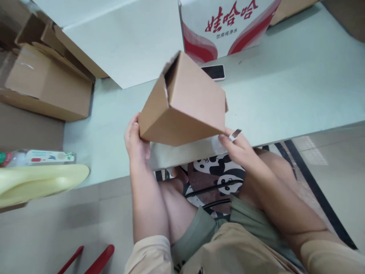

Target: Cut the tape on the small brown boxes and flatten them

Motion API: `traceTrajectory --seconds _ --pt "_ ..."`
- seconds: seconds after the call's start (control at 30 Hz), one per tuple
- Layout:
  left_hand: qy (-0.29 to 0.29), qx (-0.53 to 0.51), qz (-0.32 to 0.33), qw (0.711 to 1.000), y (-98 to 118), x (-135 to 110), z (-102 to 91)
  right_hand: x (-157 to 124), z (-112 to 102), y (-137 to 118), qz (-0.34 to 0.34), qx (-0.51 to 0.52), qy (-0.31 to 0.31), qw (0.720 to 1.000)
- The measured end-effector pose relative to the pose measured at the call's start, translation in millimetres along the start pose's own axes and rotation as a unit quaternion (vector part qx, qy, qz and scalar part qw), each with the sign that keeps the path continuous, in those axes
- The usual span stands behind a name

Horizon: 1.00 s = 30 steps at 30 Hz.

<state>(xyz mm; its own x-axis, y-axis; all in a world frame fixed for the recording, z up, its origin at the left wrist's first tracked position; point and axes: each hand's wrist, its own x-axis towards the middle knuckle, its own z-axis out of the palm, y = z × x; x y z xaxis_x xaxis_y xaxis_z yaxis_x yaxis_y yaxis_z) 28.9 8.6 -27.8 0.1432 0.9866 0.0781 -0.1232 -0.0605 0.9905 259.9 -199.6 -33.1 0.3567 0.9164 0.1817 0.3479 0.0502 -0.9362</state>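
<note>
From here, L hand (134, 140) grips the box (196, 95) at 8 o'clock & R hand (238, 147) pinches its 4 o'clock corner, so prob. best hold steady w/o squashing.

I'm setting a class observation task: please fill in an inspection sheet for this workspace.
Surface: pale green table
Job's things: brown box, tilted, gap at one edge
Clutter: red-and-white carton and dark-screened device behind the box; brown cartons and yellow object, left
Hands: left hand grips the box's left side; right hand holds its near right corner, with a shiny strip
Cables: nothing seen
Surroundings: tiled floor, red bars lower left, panda print between the knees
</note>
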Motion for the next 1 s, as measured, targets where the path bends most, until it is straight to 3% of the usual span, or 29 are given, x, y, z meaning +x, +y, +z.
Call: traceTrajectory --seconds 0.1,0.27,0.33,0.4,0.47,0.5,0.53,0.6,0.63,0.67,0.7,0.73,0.8,0.87,0.9,1.0 --pt "-0.073 0.019 -0.107 0.991 -5 -13 7.3 -3 9 -6 -0.049 -0.021 -0.078 0.996" --pt "-0.218 0.088 -0.182 0.955 -13 -35 22.7 -6 0 -15 -0.128 -0.044 -0.067 0.989" --pt "-0.308 0.13 -0.229 0.914 -6 -40 28.7 -6 -9 -20 -0.161 -0.03 -0.029 0.986" --pt "-0.421 0.171 -0.284 0.844 2 -41 33.3 -6 -16 -22 -0.161 -0.013 0.041 0.986" --pt "-0.495 0.206 -0.288 0.794 6 -37 35.5 -5 -22 -23 -0.145 -0.007 0.099 0.984" --pt "-0.493 0.221 -0.263 0.799 6 -34 35.7 -5 -23 -22 -0.139 -0.01 0.107 0.985" --pt "-0.454 0.232 -0.22 0.832 5 -30 35.4 -5 -24 -20 -0.137 -0.015 0.099 0.986" --pt "-0.283 0.231 -0.08 0.928 1 -25 33.9 -3 -23 -16 -0.144 -0.025 0.052 0.988" --pt "-0.185 0.216 0.01 0.959 1 -24 33.1 -2 -21 -14 -0.149 -0.028 0.026 0.988" --pt "-0.1 0.194 0.106 0.97 2 -24 32.7 -1 -19 -12 -0.157 -0.033 0.002 0.987" --pt "-0.059 0.173 0.194 0.964 5 -26 32.7 0 -16 -11 -0.165 -0.037 -0.02 0.985" --pt "-0.065 0.158 0.271 0.947 10 -28 33.3 1 -13 -10 -0.173 -0.04 -0.04 0.983" --pt "-0.15 0.161 0.378 0.899 21 -35 36.3 3 -7 -10 -0.184 -0.042 -0.07 0.98" --pt "-0.236 0.216 0.398 0.86 27 -42 40.9 4 -2 -12 -0.191 -0.032 -0.085 0.977" --pt "-0.25 0.236 0.398 0.85 27 -44 43.4 3 0 -13 -0.19 -0.021 -0.084 0.978" --pt "-0.224 0.245 0.387 0.86 20 -48 50.9 -2 0 -15 -0.14 0.025 0.002 0.99"
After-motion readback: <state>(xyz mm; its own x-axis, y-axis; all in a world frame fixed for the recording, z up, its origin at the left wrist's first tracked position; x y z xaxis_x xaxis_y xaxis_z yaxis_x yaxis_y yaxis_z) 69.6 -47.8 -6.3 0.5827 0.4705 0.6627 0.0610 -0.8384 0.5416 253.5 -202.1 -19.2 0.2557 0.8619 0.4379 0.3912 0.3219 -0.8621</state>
